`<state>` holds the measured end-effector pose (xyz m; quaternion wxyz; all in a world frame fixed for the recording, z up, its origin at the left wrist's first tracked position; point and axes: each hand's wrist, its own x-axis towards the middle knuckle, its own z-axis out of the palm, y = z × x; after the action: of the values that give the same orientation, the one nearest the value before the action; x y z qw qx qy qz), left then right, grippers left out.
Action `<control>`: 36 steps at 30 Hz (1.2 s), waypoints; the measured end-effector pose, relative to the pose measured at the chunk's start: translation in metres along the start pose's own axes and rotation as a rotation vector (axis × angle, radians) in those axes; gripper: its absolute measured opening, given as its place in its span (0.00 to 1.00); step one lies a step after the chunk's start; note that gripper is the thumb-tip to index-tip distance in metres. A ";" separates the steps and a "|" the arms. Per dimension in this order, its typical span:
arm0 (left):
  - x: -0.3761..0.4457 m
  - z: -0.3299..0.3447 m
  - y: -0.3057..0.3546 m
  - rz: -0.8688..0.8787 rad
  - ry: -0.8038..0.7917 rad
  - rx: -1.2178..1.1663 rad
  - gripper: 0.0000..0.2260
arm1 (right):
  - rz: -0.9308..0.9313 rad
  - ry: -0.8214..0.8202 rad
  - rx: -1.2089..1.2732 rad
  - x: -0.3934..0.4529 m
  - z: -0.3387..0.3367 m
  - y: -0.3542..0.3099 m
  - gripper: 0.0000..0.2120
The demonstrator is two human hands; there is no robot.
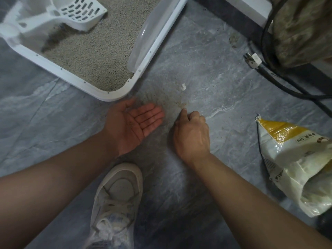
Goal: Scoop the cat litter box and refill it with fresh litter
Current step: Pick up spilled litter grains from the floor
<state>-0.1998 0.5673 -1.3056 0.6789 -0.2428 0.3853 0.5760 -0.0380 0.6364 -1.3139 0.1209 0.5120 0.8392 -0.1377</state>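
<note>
The white litter box [115, 95] sits at the upper left, filled with grey-beige litter [93, 51]. A white slotted scoop [71, 13] lies inside it at the back. Spilled litter grains [181, 104] lie on the grey floor in front of the box's corner. My left hand [133, 124] lies palm up and flat just below that corner, fingers straight, with a few grains on it. My right hand [192, 133] is beside it, palm down, fingers curled, its fingertip touching the spilled grains. The yellow and white litter bag [294, 162] lies open at the right.
A black cable with a white plug [252, 60] loops across the floor at the upper right, beside a brown rough object [301, 29]. A small white scrap [183, 86] lies near the spill. My white sneaker [116, 198] stands at the bottom centre.
</note>
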 end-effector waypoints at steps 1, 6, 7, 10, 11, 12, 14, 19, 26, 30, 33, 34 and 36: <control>0.000 0.000 0.000 0.001 0.001 0.001 0.24 | -0.004 -0.009 -0.004 0.000 0.001 -0.001 0.26; 0.000 0.001 -0.001 0.005 -0.001 0.002 0.24 | -0.002 0.012 0.003 0.009 0.005 -0.011 0.26; 0.000 0.001 -0.001 0.008 0.000 0.001 0.24 | 0.002 0.020 -0.001 0.010 0.005 -0.012 0.25; 0.001 0.000 0.000 0.006 -0.001 0.002 0.23 | -0.005 0.132 0.053 0.009 0.000 -0.007 0.14; 0.001 0.000 0.000 0.006 0.000 0.003 0.23 | -0.007 0.191 0.099 0.008 -0.002 -0.002 0.10; 0.001 0.000 0.000 0.005 0.001 0.004 0.23 | -0.003 0.233 0.144 0.009 -0.003 0.002 0.09; 0.001 -0.001 0.001 0.006 0.007 0.006 0.23 | 0.010 0.232 0.209 0.014 -0.005 0.012 0.10; 0.002 0.000 0.001 0.009 0.022 0.007 0.24 | -0.035 0.116 0.283 0.042 -0.009 0.024 0.18; 0.005 0.001 0.003 0.003 0.043 0.014 0.24 | -0.180 0.256 0.218 0.052 -0.005 0.023 0.08; 0.006 0.001 0.003 -0.007 0.032 0.015 0.24 | -0.221 0.337 0.066 0.054 0.000 0.020 0.06; 0.005 0.001 0.004 -0.002 0.035 0.018 0.24 | -0.258 0.344 -0.076 0.058 0.002 0.017 0.05; 0.005 0.000 0.005 0.002 0.039 0.017 0.24 | -0.256 0.347 -0.088 0.059 0.002 0.016 0.05; 0.004 0.000 0.005 0.007 0.046 0.015 0.22 | -0.205 0.376 -0.016 0.056 0.000 0.013 0.03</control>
<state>-0.2049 0.5710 -1.3085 0.6696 -0.2498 0.4058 0.5697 -0.0514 0.6885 -1.3350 -0.0486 0.4398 0.8957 -0.0446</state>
